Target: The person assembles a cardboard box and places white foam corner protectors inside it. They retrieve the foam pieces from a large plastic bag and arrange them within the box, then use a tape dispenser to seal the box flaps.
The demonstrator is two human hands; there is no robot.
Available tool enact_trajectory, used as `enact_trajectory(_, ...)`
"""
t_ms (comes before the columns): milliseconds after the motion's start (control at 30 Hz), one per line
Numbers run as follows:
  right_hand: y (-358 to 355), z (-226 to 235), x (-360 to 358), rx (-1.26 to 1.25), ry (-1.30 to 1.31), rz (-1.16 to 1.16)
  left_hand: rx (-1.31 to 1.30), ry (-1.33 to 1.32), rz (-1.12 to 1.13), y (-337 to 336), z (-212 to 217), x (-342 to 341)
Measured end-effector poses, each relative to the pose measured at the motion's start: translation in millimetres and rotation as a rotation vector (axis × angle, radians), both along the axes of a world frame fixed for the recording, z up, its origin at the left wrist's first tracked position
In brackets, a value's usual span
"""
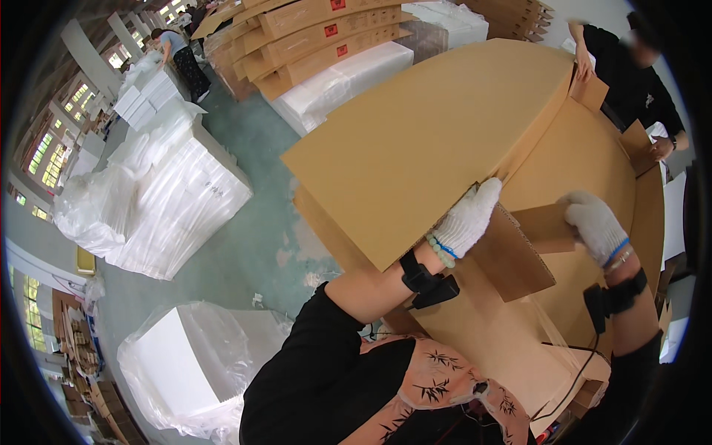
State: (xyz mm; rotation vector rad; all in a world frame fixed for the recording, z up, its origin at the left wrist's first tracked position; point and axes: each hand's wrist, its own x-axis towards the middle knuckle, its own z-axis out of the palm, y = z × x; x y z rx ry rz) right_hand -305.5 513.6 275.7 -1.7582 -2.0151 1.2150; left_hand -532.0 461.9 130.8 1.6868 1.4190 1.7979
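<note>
A large open cardboard box (437,111) lies before me, its broad flap folded out to the left. My left hand (469,220), in a white knit glove, grips the box at the near corner, where the broad flap meets a short end flap (512,259). Part of its fingers is hidden behind the board. To the right, my gloved right hand (595,226) is closed around the end of another small flap (545,227). At the box's far end, a co-worker in black (630,81) has both bare hands on the small flaps there.
Stacked flat cartons (319,30) stand at the back, above a plastic-wrapped white bundle (341,81). Wrapped white stacks (178,193) sit on the green floor (245,119) to the left, with another wrapped white block (185,356) near me. Another person (182,59) stands far left.
</note>
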Motion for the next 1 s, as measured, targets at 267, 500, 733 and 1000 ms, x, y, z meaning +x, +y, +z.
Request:
enact_trajectory(267, -115.5, 78.1, 175.0, 0.548, -0.423, 0.223, -0.039, -0.178, -0.103, -1.0, 10.3, -0.6)
enact_trajectory(500, -190.0, 22.8, 244.5, 0.864, -0.629, 0.692, -0.296, -0.303, -0.124, -12.8, 20.8, -5.8)
enact_trajectory(733, -199.5, -23.6, 245.5, 0.853, -0.529, 0.227, -0.699, -1.179, -0.368, -2.6, 28.0, -30.5)
enact_trajectory(1000, -305.9, -22.0, 369.8, 1.060, -0.397, -0.492, -0.419, -0.423, -0.310, -59.7, 9.1, -35.4)
